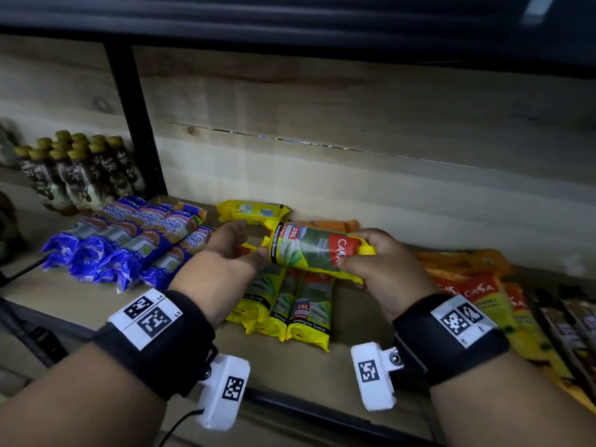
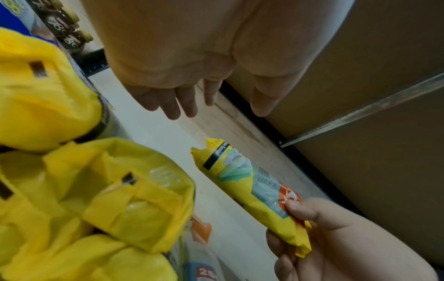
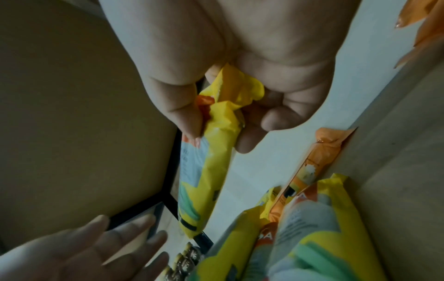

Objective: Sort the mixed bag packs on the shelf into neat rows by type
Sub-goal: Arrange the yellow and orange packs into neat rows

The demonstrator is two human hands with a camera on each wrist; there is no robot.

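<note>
Over the wooden shelf [image 1: 80, 301], from the left: blue packs [image 1: 129, 240] already lined up, left hand [image 1: 230, 243] palm-up with fingers [image 2: 173, 106] spread loose and holding nothing, close by the free end of the yellow pack [image 1: 317, 250] and above the yellow row [image 1: 290, 304]. Pinched at its red end by the right hand [image 1: 383, 269], thumb on top, fingers curled beneath, hanging crosswise in the air. Best turned lengthwise, supported from the left, then laid flush beside its matching row, labels up.
</note>
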